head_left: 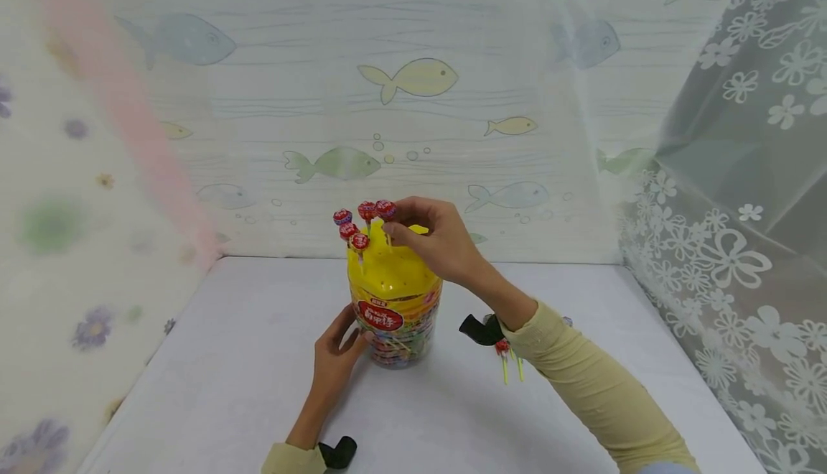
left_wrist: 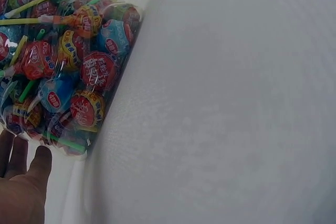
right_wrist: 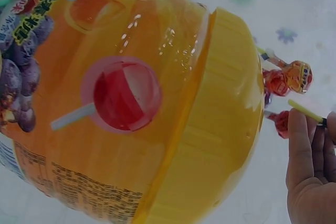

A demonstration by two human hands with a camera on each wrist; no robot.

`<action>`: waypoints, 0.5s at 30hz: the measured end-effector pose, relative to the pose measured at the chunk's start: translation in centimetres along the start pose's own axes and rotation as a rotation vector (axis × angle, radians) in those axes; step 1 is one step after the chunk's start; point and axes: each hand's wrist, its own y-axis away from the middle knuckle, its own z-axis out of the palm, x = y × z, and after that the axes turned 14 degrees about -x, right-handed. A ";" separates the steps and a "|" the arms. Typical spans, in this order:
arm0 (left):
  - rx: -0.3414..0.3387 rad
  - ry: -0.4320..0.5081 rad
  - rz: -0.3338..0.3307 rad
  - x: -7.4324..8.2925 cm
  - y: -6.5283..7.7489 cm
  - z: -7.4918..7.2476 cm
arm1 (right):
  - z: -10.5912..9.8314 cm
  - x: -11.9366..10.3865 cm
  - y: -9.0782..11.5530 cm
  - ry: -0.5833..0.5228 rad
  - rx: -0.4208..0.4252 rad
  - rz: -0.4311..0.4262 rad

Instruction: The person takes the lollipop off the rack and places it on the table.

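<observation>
A large jar of lollipops (head_left: 398, 316), with a printed label and clear lower wall, stands upright on the table. Several red-wrapped lollipops (head_left: 349, 231) stick up from the left part of its yellow lid (head_left: 394, 276). Above that lid my right hand (head_left: 436, 237) pinches another lollipop (head_left: 385, 209). Its yellow stick (right_wrist: 304, 112) points toward the lid in the right wrist view, where the candy is not visible. Low on the jar's left side, my left hand (head_left: 336, 348) rests with fingers and thumb against the wall. Those fingers (left_wrist: 39, 167) look fairly straight in the left wrist view.
More lollipops (head_left: 505, 349) with yellow sticks lie on the white table (head_left: 258, 373) to the right, partly covered by my right forearm. A fish-print curtain (head_left: 413, 136) hangs behind the table. Patterned sheets (head_left: 730, 266) close off both sides.
</observation>
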 end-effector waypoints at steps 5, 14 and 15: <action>-0.002 -0.007 0.003 0.0 -0.2 -0.2 | 0.0 0.3 0.4 -0.025 0.018 -0.006; -0.010 -0.008 -0.002 -0.2 -0.5 -0.4 | -0.4 0.9 1.6 -0.061 0.048 -0.019; -0.009 -0.009 -0.003 -0.2 -0.6 -0.5 | -0.4 1.0 1.8 -0.064 0.054 -0.013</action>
